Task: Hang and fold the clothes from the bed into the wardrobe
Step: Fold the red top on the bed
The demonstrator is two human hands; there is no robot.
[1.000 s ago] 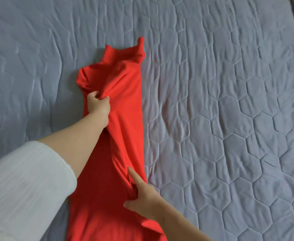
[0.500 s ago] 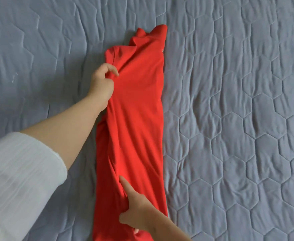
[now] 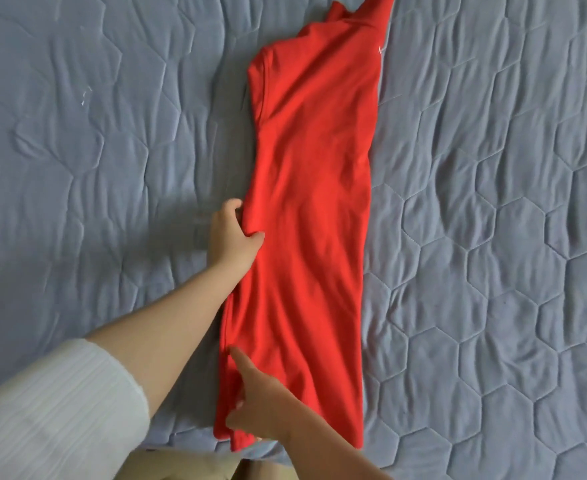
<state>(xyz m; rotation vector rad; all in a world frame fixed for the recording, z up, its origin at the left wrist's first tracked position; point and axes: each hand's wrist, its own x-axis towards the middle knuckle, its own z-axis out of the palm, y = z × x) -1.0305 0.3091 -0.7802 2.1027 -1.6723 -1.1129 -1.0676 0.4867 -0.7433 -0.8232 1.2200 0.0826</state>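
Note:
A red shirt point(image 3: 313, 209) lies folded lengthwise into a long narrow strip on the grey-blue quilted bed point(image 3: 493, 237), collar at the top, hem near the front edge. My left hand point(image 3: 231, 237) pinches the strip's left edge at mid-length, thumb on top of the cloth. My right hand point(image 3: 261, 403) rests on the lower left part of the shirt, index finger stretched along the folded edge, other fingers curled on the fabric. The collar tip runs out of view at the top.
The quilt covers nearly the whole view, with hexagon stitching and wrinkles to the left. The bed's front edge point(image 3: 195, 448) shows at the bottom, with a beige surface point(image 3: 181, 469) below it. No wardrobe or other clothes are in sight.
The shirt has been laid flat into a smooth strip. My left hand slid from the shoulder down to mid-length on the left edge. My right hand stayed near the hem.

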